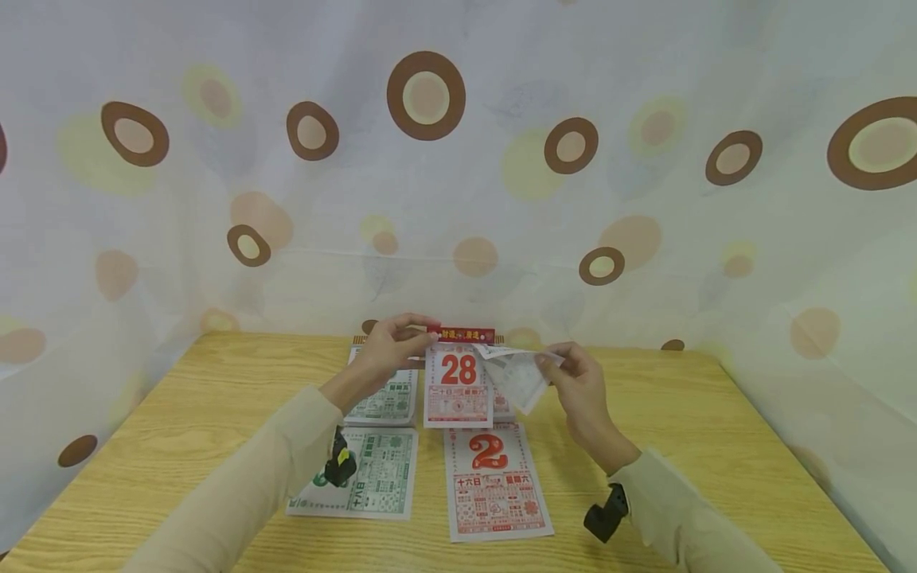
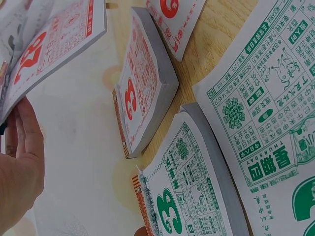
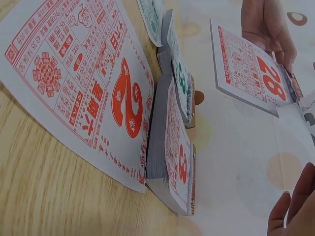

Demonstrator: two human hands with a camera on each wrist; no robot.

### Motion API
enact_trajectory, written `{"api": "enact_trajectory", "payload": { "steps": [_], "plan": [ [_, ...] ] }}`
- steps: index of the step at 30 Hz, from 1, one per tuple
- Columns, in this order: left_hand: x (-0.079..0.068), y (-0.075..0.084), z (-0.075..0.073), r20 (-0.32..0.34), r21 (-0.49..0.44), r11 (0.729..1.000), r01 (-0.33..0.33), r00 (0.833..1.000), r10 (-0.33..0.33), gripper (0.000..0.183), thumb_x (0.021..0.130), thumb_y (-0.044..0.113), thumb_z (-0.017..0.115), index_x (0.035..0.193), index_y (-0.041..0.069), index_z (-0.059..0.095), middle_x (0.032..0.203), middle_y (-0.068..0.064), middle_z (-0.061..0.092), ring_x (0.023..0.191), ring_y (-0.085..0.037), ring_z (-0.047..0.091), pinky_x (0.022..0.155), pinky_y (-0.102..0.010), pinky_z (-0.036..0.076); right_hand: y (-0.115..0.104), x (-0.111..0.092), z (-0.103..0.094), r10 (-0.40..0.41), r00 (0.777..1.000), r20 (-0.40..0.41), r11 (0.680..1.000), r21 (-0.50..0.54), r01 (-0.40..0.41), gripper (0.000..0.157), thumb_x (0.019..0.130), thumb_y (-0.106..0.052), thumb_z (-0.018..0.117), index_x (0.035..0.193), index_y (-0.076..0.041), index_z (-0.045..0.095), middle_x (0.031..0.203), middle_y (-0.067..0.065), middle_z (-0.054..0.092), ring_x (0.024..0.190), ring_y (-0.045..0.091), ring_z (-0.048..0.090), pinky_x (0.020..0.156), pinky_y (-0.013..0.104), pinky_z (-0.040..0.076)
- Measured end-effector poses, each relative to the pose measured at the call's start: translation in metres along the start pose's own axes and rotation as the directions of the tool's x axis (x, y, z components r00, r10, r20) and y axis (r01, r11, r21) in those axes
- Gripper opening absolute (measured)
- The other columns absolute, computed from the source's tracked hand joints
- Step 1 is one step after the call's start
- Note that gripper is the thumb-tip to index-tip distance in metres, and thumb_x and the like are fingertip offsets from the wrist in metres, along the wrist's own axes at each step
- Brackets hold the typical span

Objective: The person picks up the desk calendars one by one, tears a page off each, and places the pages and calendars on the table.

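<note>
My left hand (image 1: pixel 390 348) grips the upper left edge of a tear-off calendar pad (image 1: pixel 458 406), holding it up off the table. The pad has a red header strip with gold characters and a red 28 on its top page. To its right, my right hand (image 1: pixel 583 394) pinches a thin white calendar sheet (image 1: pixel 521 380), which slants from just below the header. In the right wrist view the held pad (image 3: pixel 243 66) hangs tilted, with the left hand (image 3: pixel 266 24) at its header end and the right hand (image 3: pixel 300 209) at the lower right corner.
Behind the raised pad lie two thick calendar pads, one green (image 2: pixel 189 182) and one red (image 2: pixel 142 81), each showing a 3. In front of them lie a loose green sheet (image 1: pixel 383 477) and a loose red sheet (image 1: pixel 497 493) with a 2. A patterned curtain (image 1: pixel 458 199) stands behind the wooden table (image 1: pixel 645 430).
</note>
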State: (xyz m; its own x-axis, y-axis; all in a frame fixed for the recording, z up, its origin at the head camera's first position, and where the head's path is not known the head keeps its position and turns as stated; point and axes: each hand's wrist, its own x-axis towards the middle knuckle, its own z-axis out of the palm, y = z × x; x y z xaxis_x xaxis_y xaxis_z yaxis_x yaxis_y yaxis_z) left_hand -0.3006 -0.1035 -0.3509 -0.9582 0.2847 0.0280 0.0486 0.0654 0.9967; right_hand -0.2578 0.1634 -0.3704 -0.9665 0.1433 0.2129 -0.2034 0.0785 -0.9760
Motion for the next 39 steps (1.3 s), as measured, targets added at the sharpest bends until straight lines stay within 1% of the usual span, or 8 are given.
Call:
{"api": "enact_trajectory", "payload": {
  "steps": [10,14,18,22,26,30,36,39],
  "plan": [
    [0.0,-0.001,0.001,0.003,-0.005,1.0,-0.004,1.0,0.004,0.032,0.088,0.017,0.059,0.119,0.009,0.055,0.111,-0.015,0.062,0.093,-0.02,0.065,0.082,-0.037,0.055,0.001,0.0,-0.003,0.035,0.999,-0.024,0.999,0.006,-0.035,0.006,0.086,-0.006,0.059,0.09,-0.004,0.056,0.086,-0.005,0.054,0.072,0.007,0.053,0.065,0.018,0.048],
    [-0.001,-0.003,-0.008,-0.018,0.018,1.0,-0.025,1.0,0.026,0.034,0.089,0.02,0.058,0.121,0.009,0.053,0.111,-0.014,0.062,0.092,-0.019,0.065,0.082,-0.037,0.055,0.002,0.003,-0.012,0.072,0.995,-0.069,0.997,0.032,-0.07,0.004,0.088,-0.008,0.057,0.09,-0.007,0.055,0.086,-0.007,0.054,0.071,0.005,0.056,0.066,0.019,0.05],
    [-0.003,-0.004,-0.02,-0.057,0.019,1.0,-0.025,0.998,0.026,0.032,0.09,0.02,0.057,0.12,0.01,0.053,0.104,-0.01,0.064,0.09,-0.018,0.064,0.081,-0.037,0.055,0.002,0.007,-0.024,0.076,0.991,-0.114,0.997,0.029,-0.073,0.01,0.089,-0.01,0.057,0.093,-0.003,0.052,0.084,-0.008,0.054,0.07,0.004,0.057,0.065,0.018,0.05],
    [-0.003,-0.005,-0.024,-0.042,0.006,1.0,0.003,0.999,-0.003,0.033,0.089,0.021,0.058,0.12,0.011,0.052,0.104,-0.009,0.064,0.091,-0.022,0.065,0.082,-0.039,0.055,0.003,0.009,-0.028,0.068,0.99,-0.126,0.998,0.009,-0.067,0.014,0.089,-0.011,0.057,0.095,-0.001,0.051,0.085,-0.008,0.055,0.071,0.003,0.059,0.066,0.019,0.051],
    [-0.003,-0.006,-0.021,-0.021,0.019,1.0,0.024,0.999,-0.024,0.035,0.088,0.024,0.06,0.12,0.013,0.053,0.112,-0.013,0.062,0.094,-0.023,0.065,0.085,-0.041,0.053,0.005,0.01,-0.029,0.074,0.987,-0.143,0.997,-0.006,-0.076,0.016,0.088,-0.012,0.058,0.096,0.0,0.053,0.083,-0.009,0.056,0.07,0.004,0.058,0.066,0.019,0.051],
    [-0.004,-0.008,-0.017,-0.02,0.018,0.999,0.039,0.999,-0.039,0.034,0.088,0.024,0.06,0.12,0.015,0.053,0.115,-0.014,0.061,0.098,-0.026,0.064,0.085,-0.039,0.054,0.008,0.012,-0.033,0.072,0.982,-0.177,0.997,-0.026,-0.078,0.017,0.086,-0.012,0.06,0.096,0.0,0.056,0.076,-0.012,0.055,0.069,0.004,0.053,0.064,0.018,0.048],
    [-0.002,-0.014,-0.008,-0.007,-0.023,0.999,0.034,0.999,-0.034,0.033,0.088,0.022,0.06,0.119,0.014,0.055,0.112,-0.013,0.062,0.096,-0.025,0.065,0.085,-0.039,0.054,0.015,0.018,-0.045,0.009,0.977,-0.215,0.995,-0.093,-0.029,0.008,0.085,-0.011,0.062,0.09,-0.004,0.059,0.068,-0.015,0.055,0.064,0.003,0.05,0.061,0.017,0.046],
    [-0.002,-0.016,0.0,0.008,-0.032,0.999,0.033,0.999,-0.033,0.032,0.088,0.021,0.06,0.118,0.013,0.055,0.11,-0.012,0.063,0.094,-0.021,0.065,0.085,-0.039,0.054,0.019,0.02,-0.051,-0.016,0.974,-0.227,0.991,-0.136,-0.015,0.014,0.085,-0.013,0.063,0.091,-0.001,0.059,0.068,-0.016,0.055,0.062,0.002,0.049,0.059,0.015,0.045]
  ]
}}
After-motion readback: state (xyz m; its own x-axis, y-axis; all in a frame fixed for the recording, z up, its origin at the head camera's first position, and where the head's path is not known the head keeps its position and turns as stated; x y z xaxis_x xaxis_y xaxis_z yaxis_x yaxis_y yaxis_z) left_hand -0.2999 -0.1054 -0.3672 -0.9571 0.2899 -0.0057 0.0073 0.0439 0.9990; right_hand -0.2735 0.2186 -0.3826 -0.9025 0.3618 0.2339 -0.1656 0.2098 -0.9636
